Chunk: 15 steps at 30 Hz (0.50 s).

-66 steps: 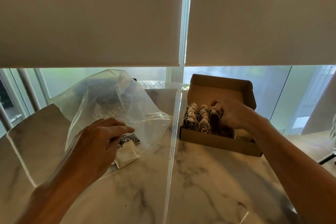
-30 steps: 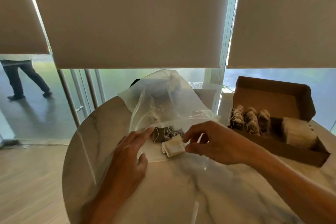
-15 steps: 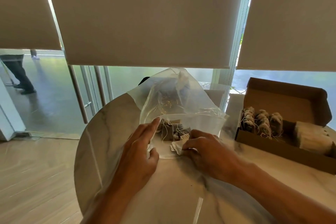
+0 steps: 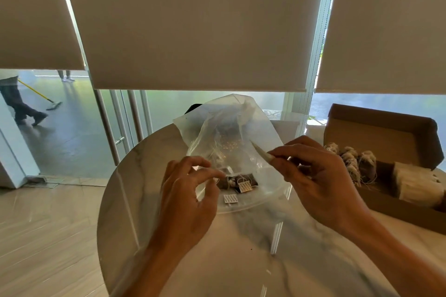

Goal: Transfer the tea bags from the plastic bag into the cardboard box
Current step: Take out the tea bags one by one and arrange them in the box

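Observation:
A clear plastic bag lies on the round marble table, its mouth toward me. Dark tea bags with white tags and strings lie inside near the mouth. My left hand pinches the bag's near edge at the left of the mouth. My right hand pinches a pale tea bag, seen edge-on, lifted above the plastic bag. At the right stands an open cardboard box with a row of dark tea bags and pale ones packed inside.
The table's curved edge runs along the left, with wooden floor beyond. Roller blinds hang behind the table over glass doors. Outside, a person's legs and a yellow broom are visible at far left.
My right hand left the box, reached to the plastic bag's mouth, took a pale tea bag and raised it. My left hand shifted to pinch the bag's edge. The view panned left.

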Available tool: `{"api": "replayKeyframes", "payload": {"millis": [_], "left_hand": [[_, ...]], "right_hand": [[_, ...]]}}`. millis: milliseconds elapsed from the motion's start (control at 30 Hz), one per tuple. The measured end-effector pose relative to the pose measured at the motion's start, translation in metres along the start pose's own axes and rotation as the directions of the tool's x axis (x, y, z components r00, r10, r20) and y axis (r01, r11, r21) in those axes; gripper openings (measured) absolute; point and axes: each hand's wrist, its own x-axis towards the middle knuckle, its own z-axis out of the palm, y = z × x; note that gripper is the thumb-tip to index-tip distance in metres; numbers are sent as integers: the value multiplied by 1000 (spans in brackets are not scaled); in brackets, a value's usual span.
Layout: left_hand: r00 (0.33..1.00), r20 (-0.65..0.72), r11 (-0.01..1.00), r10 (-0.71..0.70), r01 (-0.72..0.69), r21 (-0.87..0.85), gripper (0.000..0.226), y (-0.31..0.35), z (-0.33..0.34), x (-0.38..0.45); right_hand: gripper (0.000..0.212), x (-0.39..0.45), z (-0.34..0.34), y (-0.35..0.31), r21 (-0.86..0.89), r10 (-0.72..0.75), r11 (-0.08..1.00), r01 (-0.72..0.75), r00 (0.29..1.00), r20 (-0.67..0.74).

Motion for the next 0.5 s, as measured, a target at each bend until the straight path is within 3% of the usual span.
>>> {"api": "replayKeyframes", "payload": {"millis": [67, 167, 233, 300, 400, 500], "left_hand": [[984, 114, 970, -138, 157, -186, 16, 19, -6, 10], [896, 362, 785, -258, 413, -461, 46, 48, -11, 31], [867, 411, 743, -280, 467, -480, 53, 57, -9, 42], [883, 378, 771, -280, 441, -459, 37, 60, -6, 49], [916, 319, 811, -245, 373, -450, 17, 59, -2, 55], [930, 307, 829, -204, 331, -450, 14, 59, -2, 59]], "right_hand": [[18, -1, 0, 1, -67, -77, 995, 75, 996, -33], [21, -6, 4, 6, -247, -210, 946, 209, 977, 20], [26, -8, 6, 9, -324, -239, 913, 247, 969, 64], [26, -9, 5, 11, -357, -240, 901, 248, 968, 68], [24, -7, 2, 8, -263, -138, 955, 133, 990, 2], [51, -2, 0, 6, -42, 198, 979, -198, 980, 7]]}}
